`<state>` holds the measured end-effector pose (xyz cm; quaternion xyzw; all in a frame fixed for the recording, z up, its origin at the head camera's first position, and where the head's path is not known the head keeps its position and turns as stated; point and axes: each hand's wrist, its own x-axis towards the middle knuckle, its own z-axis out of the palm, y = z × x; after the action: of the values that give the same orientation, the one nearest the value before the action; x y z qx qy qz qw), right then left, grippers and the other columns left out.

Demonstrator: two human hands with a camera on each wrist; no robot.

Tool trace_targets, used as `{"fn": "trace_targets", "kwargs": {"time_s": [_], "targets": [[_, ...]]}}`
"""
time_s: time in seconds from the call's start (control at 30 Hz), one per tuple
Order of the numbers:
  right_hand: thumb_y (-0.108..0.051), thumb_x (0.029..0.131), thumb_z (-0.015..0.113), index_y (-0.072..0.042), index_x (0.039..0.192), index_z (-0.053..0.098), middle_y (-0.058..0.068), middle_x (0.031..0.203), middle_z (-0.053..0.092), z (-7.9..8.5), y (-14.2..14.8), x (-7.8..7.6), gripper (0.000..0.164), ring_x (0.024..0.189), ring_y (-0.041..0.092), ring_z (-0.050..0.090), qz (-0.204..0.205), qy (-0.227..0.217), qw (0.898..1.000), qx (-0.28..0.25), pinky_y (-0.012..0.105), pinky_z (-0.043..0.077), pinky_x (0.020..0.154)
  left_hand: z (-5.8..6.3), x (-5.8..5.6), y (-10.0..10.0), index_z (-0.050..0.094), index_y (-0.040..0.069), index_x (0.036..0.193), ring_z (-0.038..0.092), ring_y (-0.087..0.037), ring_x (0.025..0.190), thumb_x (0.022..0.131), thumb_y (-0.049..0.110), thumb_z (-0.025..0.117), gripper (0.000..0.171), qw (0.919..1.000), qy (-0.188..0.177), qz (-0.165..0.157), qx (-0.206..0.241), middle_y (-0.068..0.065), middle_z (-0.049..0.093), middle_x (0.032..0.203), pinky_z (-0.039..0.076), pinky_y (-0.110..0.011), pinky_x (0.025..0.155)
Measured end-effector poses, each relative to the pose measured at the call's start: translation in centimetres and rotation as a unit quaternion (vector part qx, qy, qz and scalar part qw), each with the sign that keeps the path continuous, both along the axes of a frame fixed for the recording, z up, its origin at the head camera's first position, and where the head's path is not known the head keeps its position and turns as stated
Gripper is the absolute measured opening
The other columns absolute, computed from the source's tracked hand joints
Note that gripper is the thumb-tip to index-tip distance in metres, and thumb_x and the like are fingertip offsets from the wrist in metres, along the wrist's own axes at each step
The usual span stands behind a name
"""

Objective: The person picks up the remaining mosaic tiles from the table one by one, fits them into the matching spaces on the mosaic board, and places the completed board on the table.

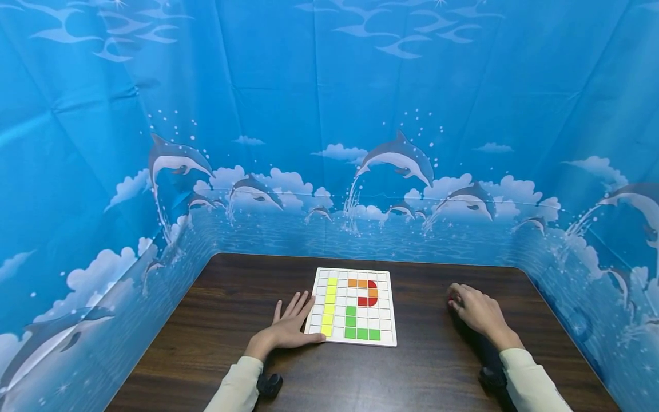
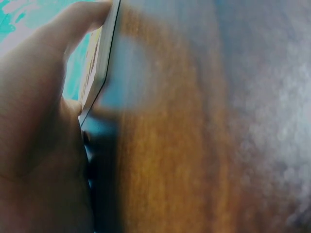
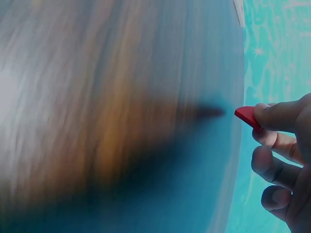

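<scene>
A white square grid board [image 1: 340, 294] lies on the table, with a yellow column [image 1: 329, 307], a green L of squares [image 1: 362, 333] and a hooked shape of orange squares [image 1: 357, 283] and red rounded pieces [image 1: 363, 301]. My left hand [image 1: 289, 327] rests at the board's lower left corner, fingers spread and straight, thumb along the near edge. Off to the right of the board, my right hand [image 1: 479, 312] pinches a small red piece [image 3: 247, 116] between thumb and fingertip. In the right wrist view the piece shows a curved side and is held above the table.
The dark wooden table [image 1: 422, 366] has rounded far corners. A blue curtain [image 1: 288, 114] printed with dolphins and clouds surrounds it at the back and sides. A black wrist strap device [image 1: 270, 385] sits on the left wrist, another [image 1: 491, 377] on the right.
</scene>
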<state>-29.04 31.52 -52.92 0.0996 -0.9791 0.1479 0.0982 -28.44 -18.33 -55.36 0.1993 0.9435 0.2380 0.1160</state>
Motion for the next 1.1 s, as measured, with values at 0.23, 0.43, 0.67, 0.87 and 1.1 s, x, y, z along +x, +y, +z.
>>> {"fn": "trace_targets", "kwargs": {"time_s": [0.23, 0.43, 0.67, 0.87, 1.1], "targets": [[-0.014, 0.098, 0.077, -0.018, 0.102, 0.073, -0.002, 0.088, 0.066, 0.2, -1.5, -0.3, 0.007, 0.067, 0.014, 0.051, 0.005, 0.015, 1.0, -0.02, 0.032, 0.041, 0.055, 0.5, 0.2, 0.3, 0.014, 0.019, 0.174, -0.003, -0.035, 0.168, 0.087, 0.085, 0.06, 0.118, 0.9999, -0.008, 0.007, 0.0, -0.01, 0.004, 0.182, -0.011, -0.074, 0.126], [-0.014, 0.098, 0.078, -0.02, 0.097, 0.072, -0.003, 0.087, 0.069, 0.5, -2.7, -0.6, 0.008, 0.069, 0.012, 0.053, 0.009, 0.017, 0.999, -0.034, 0.033, 0.044, 0.059, 0.6, 0.1, 0.3, 0.015, 0.018, 0.173, -0.002, -0.037, 0.168, 0.087, 0.081, 0.066, 0.119, 0.9997, -0.02, 0.01, -0.004, -0.011, 0.005, 0.182, -0.01, -0.073, 0.127], [-0.015, 0.096, 0.079, -0.018, 0.097, 0.073, -0.004, 0.081, 0.066, 0.8, -4.3, -0.7, 0.007, 0.064, 0.012, 0.05, 0.015, 0.024, 0.999, -0.038, 0.031, 0.04, 0.055, -1.2, -0.6, -0.2, 0.011, 0.026, 0.174, -0.005, -0.033, 0.169, 0.085, 0.087, 0.06, 0.119, 1.0, 0.003, 0.008, -0.001, -0.005, 0.002, 0.182, -0.012, -0.074, 0.125], [-0.015, 0.095, 0.08, -0.018, 0.096, 0.074, -0.005, 0.08, 0.067, 0.8, -5.7, -0.9, 0.007, 0.061, 0.011, 0.048, 0.019, 0.041, 0.998, -0.041, 0.03, 0.038, 0.054, -1.0, -0.7, -0.1, 0.012, 0.025, 0.174, -0.004, -0.034, 0.168, 0.085, 0.088, 0.059, 0.12, 1.0, 0.0, 0.008, -0.005, -0.006, 0.003, 0.182, -0.011, -0.073, 0.126], [-0.016, 0.094, 0.082, -0.02, 0.095, 0.074, -0.005, 0.081, 0.071, 0.9, -7.2, -1.2, 0.009, 0.059, 0.01, 0.049, 0.027, 0.048, 0.997, -0.055, 0.03, 0.038, 0.053, -1.3, -0.7, -0.3, 0.011, 0.025, 0.174, -0.005, -0.033, 0.168, 0.085, 0.087, 0.061, 0.119, 0.9999, 0.001, 0.008, -0.01, -0.006, 0.001, 0.182, -0.011, -0.074, 0.125]]}}
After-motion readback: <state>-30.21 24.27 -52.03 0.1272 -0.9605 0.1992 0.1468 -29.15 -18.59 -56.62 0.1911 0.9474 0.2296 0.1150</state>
